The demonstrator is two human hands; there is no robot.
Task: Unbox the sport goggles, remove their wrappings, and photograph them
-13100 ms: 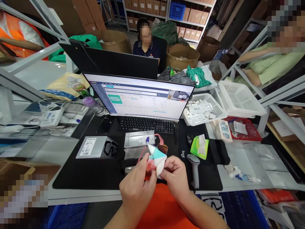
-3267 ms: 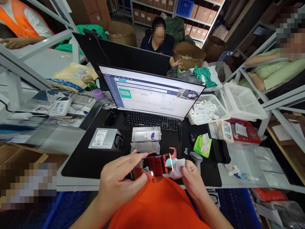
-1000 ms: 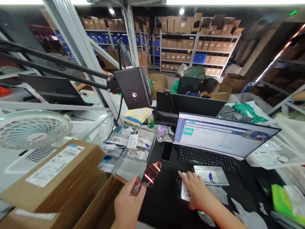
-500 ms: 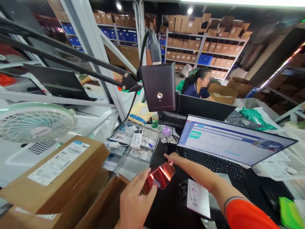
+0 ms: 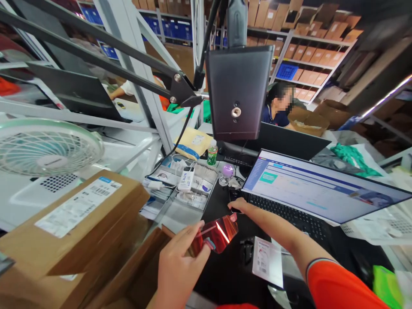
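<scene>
Red mirrored lens (image 5: 215, 234) pinched in left hand (image 5: 180, 267), upper edge just below loosely open right hand (image 5: 240, 206)

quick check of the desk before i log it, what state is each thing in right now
left hand, closed on the lens
red mirrored goggle lens, held up, tilted
right hand, open, stretched out, holding nothing
monitor, on, showing a web page
cardboard carton, closed, label on top
green bottle, upright, capped
</scene>
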